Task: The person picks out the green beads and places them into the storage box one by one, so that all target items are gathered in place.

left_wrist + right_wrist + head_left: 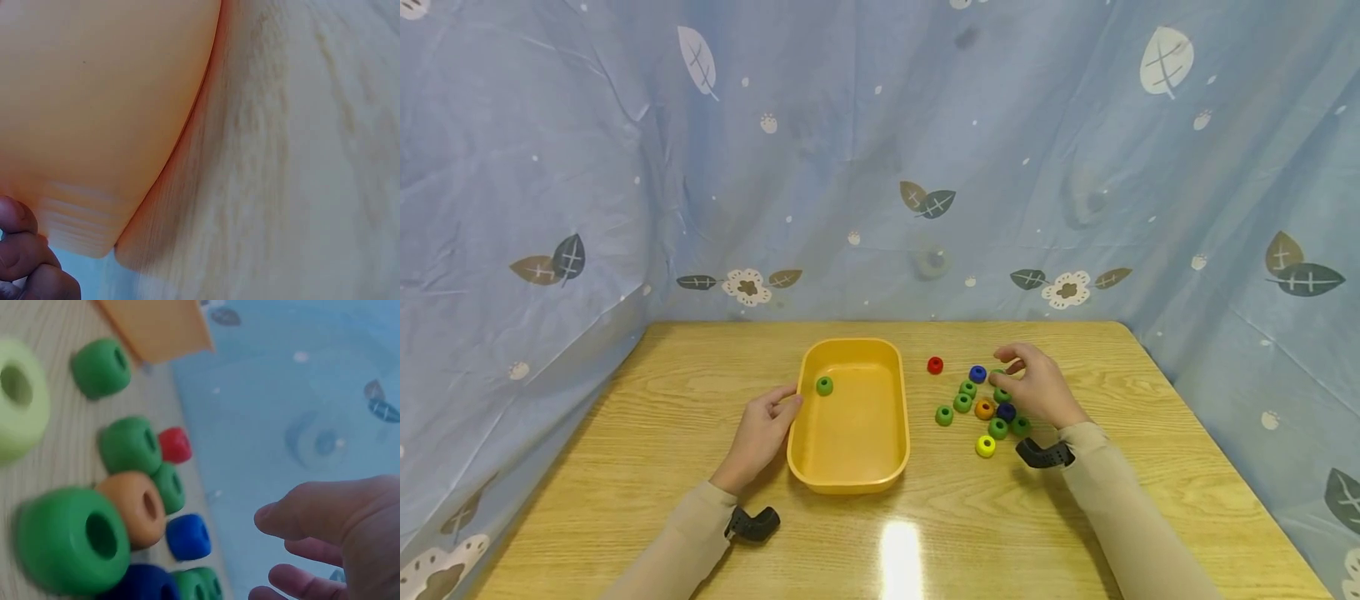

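A yellow tray stands mid-table with one green bead inside, near its far left corner. My left hand grips the tray's left rim; its curled fingertips lie against the tray wall. My right hand hovers over a cluster of loose beads, with its fingers loosely bent and nothing between them. The cluster holds several green beads, an orange one, a dark blue one, a blue one and a yellow one. A red bead lies apart.
The wooden table is ringed by a blue leaf-print cloth at the back and sides. Black wrist mounts sit by both forearms.
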A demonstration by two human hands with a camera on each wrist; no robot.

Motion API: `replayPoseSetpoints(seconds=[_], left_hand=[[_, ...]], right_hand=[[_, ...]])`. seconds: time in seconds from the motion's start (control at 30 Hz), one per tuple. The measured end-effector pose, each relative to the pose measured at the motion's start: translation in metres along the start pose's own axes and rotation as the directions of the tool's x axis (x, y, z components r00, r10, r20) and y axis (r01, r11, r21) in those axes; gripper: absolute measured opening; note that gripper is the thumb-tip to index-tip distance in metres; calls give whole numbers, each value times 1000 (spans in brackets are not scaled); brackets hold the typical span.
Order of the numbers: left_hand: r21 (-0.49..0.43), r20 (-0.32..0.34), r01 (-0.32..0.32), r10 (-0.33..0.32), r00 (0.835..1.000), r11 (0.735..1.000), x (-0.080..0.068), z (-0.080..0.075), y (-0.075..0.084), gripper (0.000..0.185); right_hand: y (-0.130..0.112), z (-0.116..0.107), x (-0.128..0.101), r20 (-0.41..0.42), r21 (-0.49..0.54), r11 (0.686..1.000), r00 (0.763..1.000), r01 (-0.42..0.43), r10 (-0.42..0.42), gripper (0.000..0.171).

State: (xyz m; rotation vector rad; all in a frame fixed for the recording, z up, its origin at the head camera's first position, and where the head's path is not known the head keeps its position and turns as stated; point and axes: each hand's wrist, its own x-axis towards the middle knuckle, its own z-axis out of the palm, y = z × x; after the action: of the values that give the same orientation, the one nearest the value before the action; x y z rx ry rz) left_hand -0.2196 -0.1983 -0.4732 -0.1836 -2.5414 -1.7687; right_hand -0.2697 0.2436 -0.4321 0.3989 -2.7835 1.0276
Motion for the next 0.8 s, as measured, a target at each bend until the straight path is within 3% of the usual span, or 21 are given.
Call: replayPoseSetpoints(seconds=[0.3, 0.8], left_hand=[[5, -10, 2, -2, 1000, 1000, 0, 0, -1, 52], [-10, -2, 4, -4, 1000, 1000, 0, -1, 0, 52]], right_hand=[[19, 11, 10, 12, -33, 997, 997, -76, 77, 42], [32, 22, 18, 49, -73, 996, 997, -48, 52, 36]])
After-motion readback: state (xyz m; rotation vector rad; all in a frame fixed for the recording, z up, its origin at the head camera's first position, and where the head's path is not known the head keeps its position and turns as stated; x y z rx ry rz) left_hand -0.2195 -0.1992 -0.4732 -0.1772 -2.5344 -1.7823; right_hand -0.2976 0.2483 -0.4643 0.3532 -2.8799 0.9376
